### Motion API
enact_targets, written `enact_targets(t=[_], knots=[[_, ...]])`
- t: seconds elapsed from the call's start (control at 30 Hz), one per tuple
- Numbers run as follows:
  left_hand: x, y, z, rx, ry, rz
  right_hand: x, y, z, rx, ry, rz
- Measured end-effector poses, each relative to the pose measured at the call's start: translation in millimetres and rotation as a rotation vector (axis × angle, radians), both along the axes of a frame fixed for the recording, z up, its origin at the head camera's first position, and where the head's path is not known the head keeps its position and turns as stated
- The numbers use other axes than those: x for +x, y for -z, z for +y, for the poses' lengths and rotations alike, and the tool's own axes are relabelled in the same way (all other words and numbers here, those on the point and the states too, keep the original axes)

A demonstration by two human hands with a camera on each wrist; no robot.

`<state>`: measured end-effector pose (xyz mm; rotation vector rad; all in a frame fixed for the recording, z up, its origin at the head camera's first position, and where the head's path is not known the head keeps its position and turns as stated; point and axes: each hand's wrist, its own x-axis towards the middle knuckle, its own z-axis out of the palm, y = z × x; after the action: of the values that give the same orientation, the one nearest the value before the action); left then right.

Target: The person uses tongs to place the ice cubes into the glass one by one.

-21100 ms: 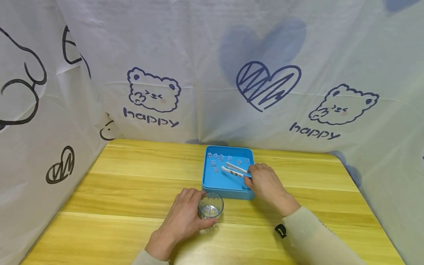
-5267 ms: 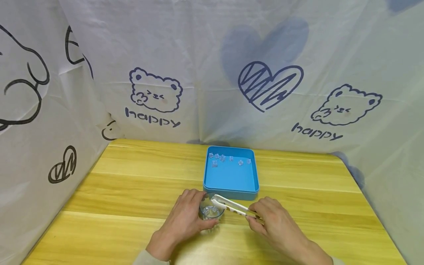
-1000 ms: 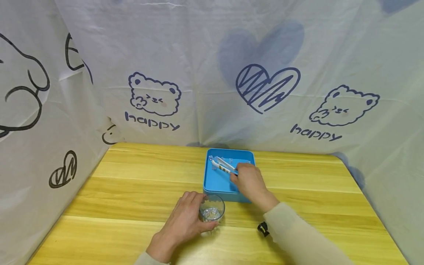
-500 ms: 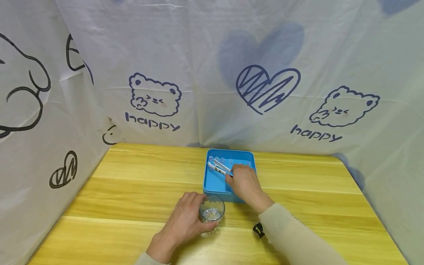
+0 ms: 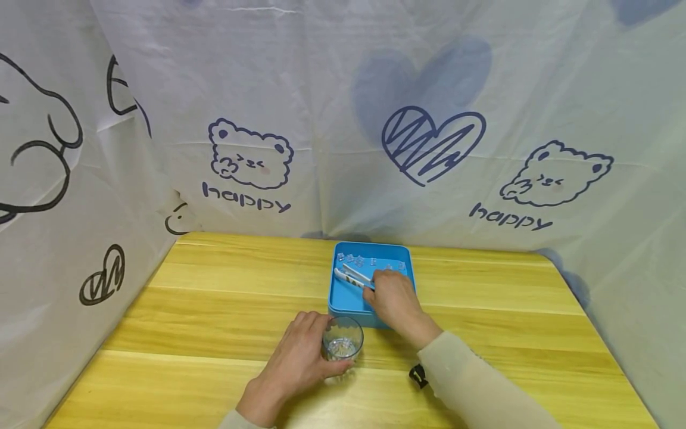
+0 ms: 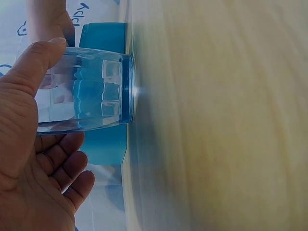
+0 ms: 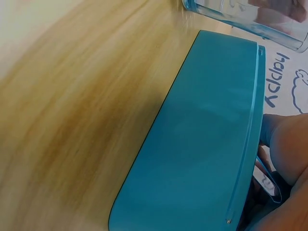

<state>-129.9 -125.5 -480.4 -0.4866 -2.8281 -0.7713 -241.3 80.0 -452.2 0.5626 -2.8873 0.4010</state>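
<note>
My left hand (image 5: 302,354) holds a clear drinking glass (image 5: 343,339) upright on the table, thumb on the near side and fingers at the far side. Small clear cubes lie in the bottom of the glass. In the left wrist view, the thumb lies along the wall of the glass (image 6: 91,91). My right hand (image 5: 395,298) grips white patterned tongs (image 5: 354,278) over the square blue box (image 5: 348,301). The tips are spread apart near the box's left wall; I cannot tell whether a cube sits between them. Several clear cubes (image 5: 359,261) lie along the back of the box.
The box stands just behind the glass on a wood-grain table (image 5: 230,280). White cloth (image 5: 321,119) printed with bears and hearts hangs around the back and sides. A black strap-like piece (image 5: 418,376) shows beside the right sleeve.
Compared with the earliest frame, fewer cubes lie in the box and more in the glass. The tongs went from the glass back into the box, lately shifting left and nearer. The left hand stays put.
</note>
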Motion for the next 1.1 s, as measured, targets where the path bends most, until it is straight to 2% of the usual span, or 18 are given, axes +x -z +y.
enact_targets(t=[0.33, 0.83, 1.1], knots=[[0.2, 0.2, 0, 0.006, -0.004, -0.013, 0.9, 1.4, 5, -0.001, -0.017, 0.035], [-0.3, -0.1, 1, 0.005, -0.014, -0.028, 11.9, -4.1, 32, -0.003, 0.005, 0.018], [-0.3, -0.4, 1, 0.005, -0.014, -0.030, 14.2, -2.1, 36, 0.015, 0.005, 0.033]])
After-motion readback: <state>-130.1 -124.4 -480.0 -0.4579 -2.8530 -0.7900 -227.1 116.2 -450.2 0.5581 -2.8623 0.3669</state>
